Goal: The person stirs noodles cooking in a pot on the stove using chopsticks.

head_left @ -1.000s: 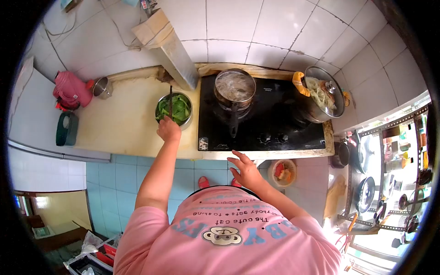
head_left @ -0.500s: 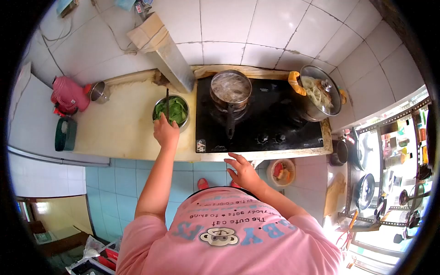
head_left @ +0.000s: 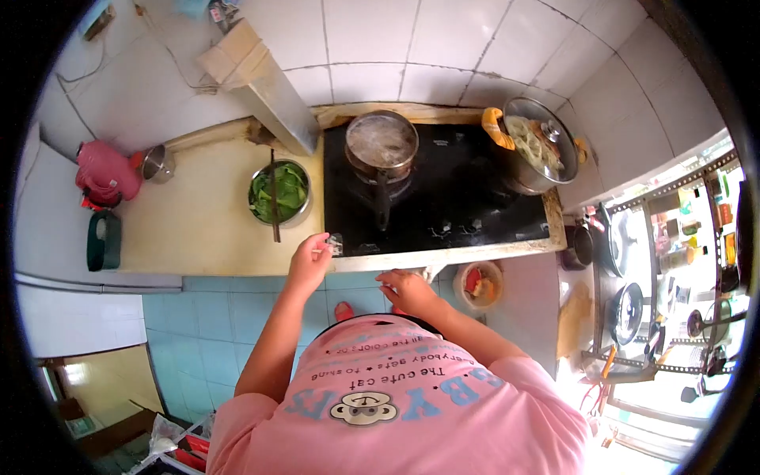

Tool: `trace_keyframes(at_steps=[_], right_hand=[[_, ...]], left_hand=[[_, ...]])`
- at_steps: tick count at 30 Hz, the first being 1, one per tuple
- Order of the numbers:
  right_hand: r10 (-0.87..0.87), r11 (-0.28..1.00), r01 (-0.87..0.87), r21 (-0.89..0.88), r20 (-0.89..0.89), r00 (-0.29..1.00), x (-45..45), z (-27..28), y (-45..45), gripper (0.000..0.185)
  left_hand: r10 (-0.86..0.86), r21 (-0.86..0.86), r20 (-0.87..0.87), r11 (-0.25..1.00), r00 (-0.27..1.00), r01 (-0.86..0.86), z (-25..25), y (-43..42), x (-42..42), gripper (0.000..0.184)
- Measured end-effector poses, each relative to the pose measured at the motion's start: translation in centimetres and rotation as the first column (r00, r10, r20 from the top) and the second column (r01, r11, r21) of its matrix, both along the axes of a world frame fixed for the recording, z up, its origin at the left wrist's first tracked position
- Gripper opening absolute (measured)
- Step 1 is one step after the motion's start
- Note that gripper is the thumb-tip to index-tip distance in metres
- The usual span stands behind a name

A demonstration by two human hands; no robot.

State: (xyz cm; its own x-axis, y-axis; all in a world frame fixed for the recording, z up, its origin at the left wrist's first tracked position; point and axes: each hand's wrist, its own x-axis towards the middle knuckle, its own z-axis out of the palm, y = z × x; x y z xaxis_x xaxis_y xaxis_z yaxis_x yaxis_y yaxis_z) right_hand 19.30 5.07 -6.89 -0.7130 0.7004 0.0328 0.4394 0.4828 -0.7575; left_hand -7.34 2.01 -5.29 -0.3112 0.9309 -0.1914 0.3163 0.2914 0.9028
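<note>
My left hand (head_left: 310, 260) is by the counter's front edge, near the stove's lower left corner. Its fingers are loosely bent and a little apart, with nothing seen in them. Beyond it stands a metal bowl (head_left: 307, 207) of green leafy vegetables (head_left: 291, 188), with dark chopsticks (head_left: 274, 198) laid across the top. My right hand (head_left: 407, 291) hovers in front of the counter, below the stove edge, open and holding nothing. A saucepan (head_left: 381, 146) of bubbling, foamy liquid sits on the left burner of the black stove (head_left: 451, 190), its dark handle pointing towards me.
At the stove's right stands a glass-lidded pot (head_left: 538, 150) with yellow cloth on its handles. A pink kettle-like item (head_left: 111, 174), metal cup (head_left: 158, 164) and green container (head_left: 104, 240) occupy the left counter. A waste bucket (head_left: 478, 286) stands below; a rack (head_left: 673, 261) is right.
My left hand has let go of the chopsticks, which now rest across the bowl, and has drawn back right and towards me. My right hand has shifted slightly left. The view has tilted a little.
</note>
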Motion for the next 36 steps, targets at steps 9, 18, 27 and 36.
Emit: trace_keyframes(at_steps=[9,18,27,36], right_hand=[[-0.265,0.963,0.266,-0.036,0.046,0.963,2.0,-5.0,2.7,0.026],[-0.685,0.719,0.634,0.284,0.137,0.716,9.0,-9.9,13.5,0.053],[-0.601,0.797,0.552,0.246,0.416,0.682,6.8,-9.1,15.5,0.053],[-0.573,0.815,0.518,0.258,0.490,0.657,6.4,-9.2,16.0,0.044]], left_hand=[[-0.047,0.006,0.218,0.999,0.975,0.046,0.4,-0.6,0.8,0.035],[-0.019,0.068,0.213,0.998,0.977,0.005,0.8,-1.8,0.3,0.035],[0.026,0.079,0.237,0.996,0.971,-0.046,1.1,-3.7,-1.2,0.032],[-0.008,0.053,0.210,0.999,0.978,-0.003,2.2,-3.3,-1.0,0.034]])
